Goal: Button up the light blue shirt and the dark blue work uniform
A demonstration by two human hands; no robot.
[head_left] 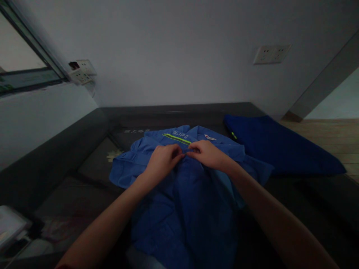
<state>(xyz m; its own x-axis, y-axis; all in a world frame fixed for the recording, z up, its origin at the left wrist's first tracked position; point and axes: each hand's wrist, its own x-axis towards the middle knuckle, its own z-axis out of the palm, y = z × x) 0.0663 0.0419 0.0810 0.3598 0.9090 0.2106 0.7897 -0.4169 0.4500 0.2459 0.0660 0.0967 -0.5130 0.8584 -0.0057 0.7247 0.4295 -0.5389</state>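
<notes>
A blue work jacket lies spread over a dark padded surface, with its lower part toward me. Yellow-green piping, the letters NJPC and a small white badge mark its chest. Over the front opening my left hand pinches the jacket's cloth between thumb and fingers. Facing it, almost touching, my right hand also pinches the front edge of the jacket. Whatever small fastener may lie between the fingertips is too small and dark to make out.
A folded dark blue cloth lies to the right of the jacket. Behind stands a pale wall with sockets at right and more sockets near the window at left. A white object with a cable sits at lower left.
</notes>
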